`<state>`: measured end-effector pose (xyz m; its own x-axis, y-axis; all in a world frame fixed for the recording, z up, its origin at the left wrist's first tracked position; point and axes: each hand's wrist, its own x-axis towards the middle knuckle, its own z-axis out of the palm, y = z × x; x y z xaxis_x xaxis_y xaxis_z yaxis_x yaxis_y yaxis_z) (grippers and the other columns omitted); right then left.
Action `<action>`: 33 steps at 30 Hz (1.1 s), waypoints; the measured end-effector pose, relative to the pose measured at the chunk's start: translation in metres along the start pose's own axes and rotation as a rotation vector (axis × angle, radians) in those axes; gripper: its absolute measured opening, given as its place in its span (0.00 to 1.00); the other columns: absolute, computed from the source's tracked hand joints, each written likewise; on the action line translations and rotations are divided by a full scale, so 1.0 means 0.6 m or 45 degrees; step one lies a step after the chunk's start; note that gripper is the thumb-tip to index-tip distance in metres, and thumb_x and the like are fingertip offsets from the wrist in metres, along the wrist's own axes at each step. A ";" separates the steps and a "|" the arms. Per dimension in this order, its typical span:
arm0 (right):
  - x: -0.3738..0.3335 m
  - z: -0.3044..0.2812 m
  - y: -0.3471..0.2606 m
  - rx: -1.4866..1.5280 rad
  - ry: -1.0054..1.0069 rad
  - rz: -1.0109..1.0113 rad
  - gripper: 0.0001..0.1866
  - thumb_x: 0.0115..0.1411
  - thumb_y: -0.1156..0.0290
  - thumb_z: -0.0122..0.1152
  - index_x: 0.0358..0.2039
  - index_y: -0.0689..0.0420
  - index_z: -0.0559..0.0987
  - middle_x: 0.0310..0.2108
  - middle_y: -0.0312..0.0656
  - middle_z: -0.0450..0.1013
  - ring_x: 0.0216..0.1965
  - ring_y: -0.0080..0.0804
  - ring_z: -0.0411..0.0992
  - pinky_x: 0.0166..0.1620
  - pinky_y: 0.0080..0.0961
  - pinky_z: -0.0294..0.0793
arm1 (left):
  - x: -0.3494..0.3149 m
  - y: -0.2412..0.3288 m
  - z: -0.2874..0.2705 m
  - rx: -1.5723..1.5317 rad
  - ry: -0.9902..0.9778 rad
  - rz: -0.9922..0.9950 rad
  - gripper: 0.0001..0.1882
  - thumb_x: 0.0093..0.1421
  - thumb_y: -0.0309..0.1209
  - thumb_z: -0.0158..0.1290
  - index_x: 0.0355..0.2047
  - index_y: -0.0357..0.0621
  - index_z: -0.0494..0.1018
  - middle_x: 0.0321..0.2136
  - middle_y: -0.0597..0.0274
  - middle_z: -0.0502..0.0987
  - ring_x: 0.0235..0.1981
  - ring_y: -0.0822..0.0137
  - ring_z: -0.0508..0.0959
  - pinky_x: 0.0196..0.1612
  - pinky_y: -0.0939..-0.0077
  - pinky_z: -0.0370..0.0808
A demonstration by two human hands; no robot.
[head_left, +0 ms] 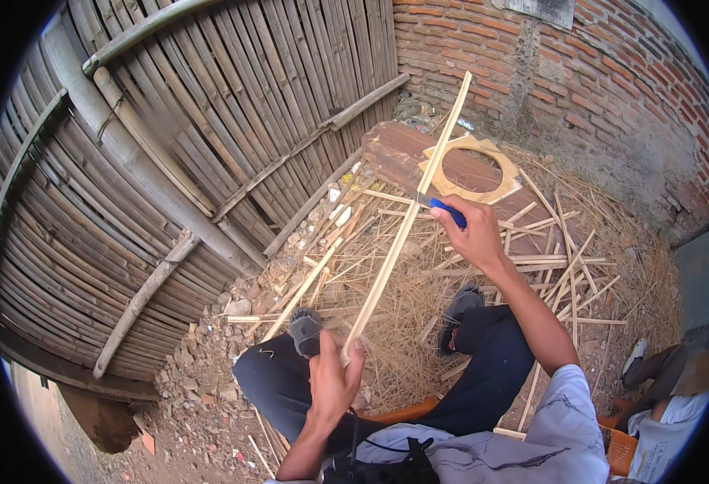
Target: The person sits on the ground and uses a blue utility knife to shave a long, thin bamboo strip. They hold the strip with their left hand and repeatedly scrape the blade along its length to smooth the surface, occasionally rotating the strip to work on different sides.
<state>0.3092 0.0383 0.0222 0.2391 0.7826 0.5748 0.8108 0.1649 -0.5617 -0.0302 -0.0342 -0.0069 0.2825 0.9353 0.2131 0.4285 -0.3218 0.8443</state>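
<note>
A long pale bamboo strip point(391, 256) slants up and away from my lap toward the brick wall. My left hand point(334, 381) grips its near end, fingers wrapped round it. In my right hand point(474, 231) is a knife with a blue handle point(449, 213), closed in the fist. The knife's blade meets the strip a little beyond its middle, and most of the blade is hidden there. The strip's far end points up, held off the ground. Below it lie loose bamboo strips point(568, 270) and thin shavings point(395, 310).
A wooden board with a round hole point(499, 189) lies on a brown panel point(395, 153). A bamboo fence point(233, 105) stands left, a brick wall point(604, 89) behind. Rubble point(201, 363) covers the left ground. Another person's leg point(649, 375) and an orange chair point(621, 452) are at right.
</note>
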 end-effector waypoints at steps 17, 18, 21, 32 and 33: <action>0.023 -0.021 0.029 0.992 -0.264 0.674 0.26 0.75 0.49 0.61 0.56 0.61 0.83 0.32 0.37 0.81 0.20 0.13 0.56 0.24 0.19 0.54 | -0.041 -0.110 -0.023 -0.687 -0.120 -0.297 0.12 0.77 0.30 0.54 0.37 0.42 0.64 0.19 0.68 0.72 0.20 0.78 0.70 0.25 0.76 0.67; 0.019 -0.016 0.014 1.036 -0.278 0.653 0.27 0.75 0.50 0.62 0.58 0.61 0.82 0.33 0.37 0.82 0.19 0.12 0.56 0.23 0.17 0.53 | -0.040 -0.109 -0.015 -0.734 -0.135 -0.303 0.12 0.77 0.31 0.54 0.37 0.42 0.64 0.20 0.69 0.72 0.20 0.78 0.70 0.25 0.76 0.67; 0.011 -0.004 -0.018 1.118 -0.287 0.614 0.27 0.74 0.51 0.64 0.61 0.61 0.80 0.35 0.37 0.83 0.20 0.10 0.58 0.23 0.15 0.53 | -0.036 -0.114 0.011 -0.475 -0.174 -0.092 0.10 0.80 0.31 0.49 0.40 0.46 0.61 0.19 0.75 0.65 0.18 0.84 0.61 0.22 0.83 0.57; -0.004 -0.006 -0.034 1.052 -0.109 0.581 0.19 0.70 0.58 0.72 0.51 0.59 0.80 0.33 0.35 0.82 0.33 0.17 0.73 0.41 0.24 0.68 | 0.022 -0.063 -0.027 0.061 -0.674 -0.017 0.21 0.76 0.39 0.57 0.59 0.37 0.68 0.32 0.48 0.83 0.33 0.61 0.85 0.40 0.65 0.79; -0.004 -0.006 -0.034 1.058 -0.118 0.573 0.19 0.69 0.58 0.72 0.50 0.59 0.80 0.33 0.35 0.82 0.37 0.19 0.76 0.46 0.25 0.72 | 0.031 -0.065 -0.034 0.011 -0.720 -0.001 0.22 0.77 0.40 0.56 0.61 0.37 0.68 0.34 0.47 0.84 0.36 0.60 0.86 0.43 0.65 0.80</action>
<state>0.2940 0.0309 0.0342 0.3640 0.9154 0.1721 0.0047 0.1829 -0.9831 -0.0591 -0.0015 -0.0260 0.6971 0.7117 -0.0866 0.4355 -0.3243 0.8398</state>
